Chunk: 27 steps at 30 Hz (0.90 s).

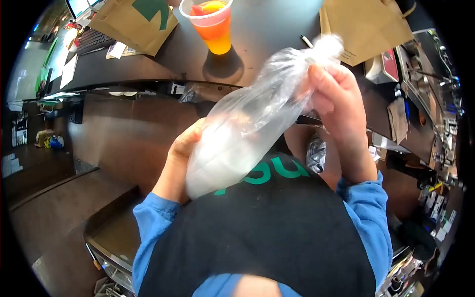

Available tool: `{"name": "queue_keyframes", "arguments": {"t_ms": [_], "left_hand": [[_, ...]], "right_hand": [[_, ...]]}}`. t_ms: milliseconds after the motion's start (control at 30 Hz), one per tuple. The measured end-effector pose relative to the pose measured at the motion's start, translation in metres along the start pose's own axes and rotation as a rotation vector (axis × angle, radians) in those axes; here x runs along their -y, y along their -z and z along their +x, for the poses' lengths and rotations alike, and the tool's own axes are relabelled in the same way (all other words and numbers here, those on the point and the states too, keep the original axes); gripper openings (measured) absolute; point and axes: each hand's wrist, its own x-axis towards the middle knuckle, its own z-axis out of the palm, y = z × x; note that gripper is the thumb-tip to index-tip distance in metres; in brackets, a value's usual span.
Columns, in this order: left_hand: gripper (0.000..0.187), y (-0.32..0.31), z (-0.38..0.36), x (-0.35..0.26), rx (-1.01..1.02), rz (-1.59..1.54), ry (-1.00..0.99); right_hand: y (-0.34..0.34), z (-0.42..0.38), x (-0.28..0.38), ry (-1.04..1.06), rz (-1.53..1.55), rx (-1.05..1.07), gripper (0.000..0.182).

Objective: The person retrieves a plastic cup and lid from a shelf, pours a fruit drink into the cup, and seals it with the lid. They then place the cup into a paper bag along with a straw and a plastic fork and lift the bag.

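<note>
A clear plastic bag [257,114] with something whitish in its lower end is held tilted in front of my black apron [267,227]. My right hand [339,94] pinches the bag's gathered, twisted neck at the upper right. Around the lower left side of the bag, my left hand [185,141] supports it; its fingers are partly hidden behind the plastic. What the bag contains is blurred by the plastic. Beyond the bag, a clear cup [213,27] with a red and orange drink stands on the dark counter [267,24].
One brown paper bag [131,24] with a green print stands at the back left, another paper bag [366,29] at the back right. A pen [307,41] lies beside the right one. Left of these is a keyboard [94,40]. Below the counter are shelves.
</note>
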Motion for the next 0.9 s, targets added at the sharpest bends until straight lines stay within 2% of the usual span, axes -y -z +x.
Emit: {"name": "queue_keyframes", "arguments": {"t_ms": [33,67,100,133,233,300,333,367,400,433,467,500,533,567,633,667,700,767,800,833,900], "left_hand": [[0.080,-0.002,0.001,-0.001,-0.022,-0.001,-0.009],[0.079,-0.003,0.003,-0.001,-0.041,-0.001,-0.016],[0.079,-0.005,0.003,-0.003,-0.061,-0.003,-0.026],[0.078,-0.006,0.004,-0.004,-0.078,-0.004,-0.032],[0.076,-0.012,0.009,-0.011,-0.129,0.027,-0.029],[0.074,-0.020,0.012,-0.019,-0.195,0.060,0.003],[0.073,-0.021,0.016,-0.020,-0.232,0.075,0.029],[0.072,-0.025,0.018,-0.021,-0.287,0.085,0.055],[0.066,0.010,0.025,-0.006,-0.147,0.090,0.062],[0.059,0.045,0.032,0.007,-0.008,0.097,0.066],[0.059,0.041,0.034,0.001,-0.013,0.089,0.059],[0.060,0.030,0.037,-0.010,0.034,0.228,0.148],[0.060,0.020,0.038,-0.019,0.080,0.367,0.239],[0.060,0.014,0.037,-0.022,0.075,0.365,0.230],[0.063,0.002,0.035,-0.028,0.171,0.724,0.146],[0.066,-0.005,0.036,-0.039,0.236,0.932,0.131],[0.066,-0.008,0.038,-0.041,0.236,0.928,0.133],[0.068,-0.011,0.042,-0.044,0.231,0.721,0.265],[0.068,-0.012,0.041,-0.045,0.240,0.721,0.273],[0.069,-0.013,0.041,-0.046,0.224,0.743,0.294],[0.070,-0.010,0.041,-0.042,0.214,0.761,0.317]], "right_hand": [[-0.005,0.014,-0.003,0.086,0.222,0.039,0.029],[-0.040,0.013,0.017,0.070,0.316,0.056,0.026],[-0.006,0.011,-0.011,0.083,0.233,-0.162,0.033],[0.017,0.014,-0.041,0.081,0.229,-0.152,0.033],[0.051,0.030,-0.096,0.663,0.156,0.581,0.037],[-0.009,0.010,-0.016,0.103,-0.611,0.198,0.031],[-0.014,0.015,-0.008,0.087,-0.607,0.201,0.031],[-0.015,0.022,-0.004,0.092,-0.712,0.323,0.031],[-0.017,0.026,0.000,0.101,-0.817,0.451,0.035],[-0.020,0.026,0.004,0.088,-0.816,0.462,0.035],[-0.024,0.027,0.009,0.066,-1.084,0.519,0.038],[-0.027,0.028,0.011,0.051,-1.354,0.570,0.040],[-0.028,0.027,0.008,0.053,-1.355,0.580,0.040],[-0.027,0.027,0.001,0.074,-1.248,0.515,0.039],[-0.025,0.023,-0.009,0.115,-1.033,0.377,0.037],[-0.052,0.017,-0.004,0.156,-0.700,0.211,0.030],[-0.051,0.017,-0.002,0.152,-0.699,0.211,0.030],[-0.042,0.018,0.000,0.000,-0.616,0.216,0.025],[-0.032,0.022,-0.019,0.277,-0.769,0.246,0.024],[-0.027,0.022,-0.023,0.275,-0.771,0.233,0.024],[-0.033,0.024,-0.019,0.568,-0.945,0.305,0.023]]}}
